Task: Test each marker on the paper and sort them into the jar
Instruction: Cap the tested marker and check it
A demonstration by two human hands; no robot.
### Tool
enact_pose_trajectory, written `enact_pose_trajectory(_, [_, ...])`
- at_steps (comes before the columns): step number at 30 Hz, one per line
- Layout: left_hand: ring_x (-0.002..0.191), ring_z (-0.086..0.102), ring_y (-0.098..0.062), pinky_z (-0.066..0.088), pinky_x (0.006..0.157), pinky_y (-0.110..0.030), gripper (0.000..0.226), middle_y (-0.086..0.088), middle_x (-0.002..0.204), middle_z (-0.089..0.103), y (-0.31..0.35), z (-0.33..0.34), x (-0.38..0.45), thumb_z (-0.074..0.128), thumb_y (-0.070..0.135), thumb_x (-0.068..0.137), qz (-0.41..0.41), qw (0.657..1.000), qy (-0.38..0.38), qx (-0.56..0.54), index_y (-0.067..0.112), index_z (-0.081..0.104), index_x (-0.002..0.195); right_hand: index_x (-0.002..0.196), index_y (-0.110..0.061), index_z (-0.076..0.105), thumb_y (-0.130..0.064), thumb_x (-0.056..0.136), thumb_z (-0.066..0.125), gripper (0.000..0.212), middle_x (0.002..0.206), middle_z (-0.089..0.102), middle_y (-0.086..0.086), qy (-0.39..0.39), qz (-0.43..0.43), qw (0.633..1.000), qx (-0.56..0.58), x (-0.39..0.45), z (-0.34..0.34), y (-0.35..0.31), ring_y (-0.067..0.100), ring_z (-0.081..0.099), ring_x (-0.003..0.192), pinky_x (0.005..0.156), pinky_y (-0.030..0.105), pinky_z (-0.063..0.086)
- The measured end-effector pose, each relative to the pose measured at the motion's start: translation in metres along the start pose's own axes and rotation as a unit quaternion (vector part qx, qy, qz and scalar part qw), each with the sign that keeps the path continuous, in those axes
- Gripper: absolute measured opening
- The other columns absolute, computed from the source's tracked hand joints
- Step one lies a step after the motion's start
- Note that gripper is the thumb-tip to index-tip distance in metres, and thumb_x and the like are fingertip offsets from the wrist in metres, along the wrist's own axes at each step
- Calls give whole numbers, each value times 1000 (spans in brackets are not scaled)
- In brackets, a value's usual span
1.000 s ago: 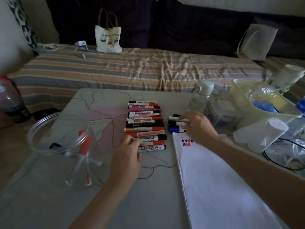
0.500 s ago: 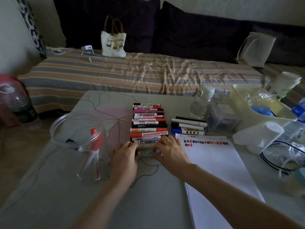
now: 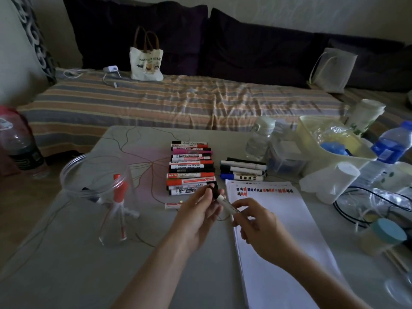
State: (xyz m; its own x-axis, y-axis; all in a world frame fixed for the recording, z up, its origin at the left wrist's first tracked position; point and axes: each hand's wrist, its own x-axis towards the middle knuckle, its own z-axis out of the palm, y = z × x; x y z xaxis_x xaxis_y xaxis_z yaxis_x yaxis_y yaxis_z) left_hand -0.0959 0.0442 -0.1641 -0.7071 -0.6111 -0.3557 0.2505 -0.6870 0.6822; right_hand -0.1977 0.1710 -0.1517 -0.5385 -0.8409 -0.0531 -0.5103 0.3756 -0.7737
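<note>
Marker (image 3: 225,202) is held just left of the paper (image 3: 278,230), positioned for uncapping. Left hand (image 3: 200,214) fingers curl around the black cap end; right hand (image 3: 256,224) pinches the white barrel. Jar (image 3: 98,188) stands well left of the paper.

Behind the desk (image 3: 66,264): striped bed (image 3: 178,103), white tote bag (image 3: 146,63), dark cushions (image 3: 256,43). At right: clear water bottle (image 3: 258,139), pale yellow tub (image 3: 312,139), blue-labelled bottle (image 3: 389,146), teal-lidded container (image 3: 385,235).
</note>
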Motion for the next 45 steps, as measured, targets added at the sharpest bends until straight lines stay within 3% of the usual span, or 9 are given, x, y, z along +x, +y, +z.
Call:
enact_pose_trajectory(9, [106,68,-18,47,97,-34,18,-9,105,74,-24,29,-6,51,14,98,9,992,-33,122,5,64,106,89,-5,69,-29,100,49,33,68,63,10,7,72,991,110,-12,-13,14,12,47,51,53,27,41])
enact_pose_trajectory(16, [59,64,-7,49,74,-25,21,-2,66,70,-17,22,19,56,22,94,68,988,133,33,5,66,86,69,-14,62,-32,95,59,31,57,55,8,113,-49,990,-72,-28,-20,26,9,36,46,45,21,27])
enact_pose_trajectory(19, [79,72,-14,57,81,-30,11,-3,80,74,4,10,26,60,16,93,148,977,107,113,7,65,95,79,-22,66,-32,93,62,17,63,63,1,110,-14,990,-91,-32,-34,45,12,52,51,48,20,37])
enact_pose_trajectory(24, [78,69,-7,59,75,-31,7,5,87,70,-24,5,25,62,18,92,202,816,-5,541,24,61,92,121,-37,53,-15,95,59,35,100,60,-17,84,-24,995,-46,-21,-26,48,-3,66,72,57,12,50])
enact_pose_trajectory(30, [92,61,-4,46,76,-10,14,9,101,65,-40,-9,40,62,18,92,271,712,-75,643,20,64,106,104,-31,66,0,96,50,36,114,65,-13,148,-23,985,85,-18,-41,51,5,68,95,85,36,58])
enact_pose_trajectory(34, [105,54,-8,43,88,-19,22,6,112,60,-41,-10,52,59,20,94,290,691,-52,661,21,61,116,122,-24,66,9,97,38,49,120,67,-4,158,97,855,484,-11,-66,49,18,63,112,92,54,52])
enact_pose_trajectory(36, [117,47,-7,40,97,-23,31,10,123,53,-46,-10,56,59,30,94,289,669,-68,681,26,55,124,126,-23,63,6,97,42,46,117,69,2,153,110,811,554,-7,-74,52,18,63,109,89,52,54])
enact_pose_trajectory(41, [132,36,-11,27,103,-28,51,13,142,43,-58,-17,63,45,62,86,321,570,-87,751,35,54,129,104,-9,66,-27,85,64,27,88,61,8,155,130,888,413,7,-57,59,14,56,79,67,30,51])
enact_pose_trajectory(45, [130,40,-17,26,103,-33,51,8,140,51,-65,-23,68,44,65,82,363,562,-75,739,33,65,116,98,-8,63,-26,94,58,20,73,65,4,158,109,945,264,35,-42,61,14,57,62,56,24,49])
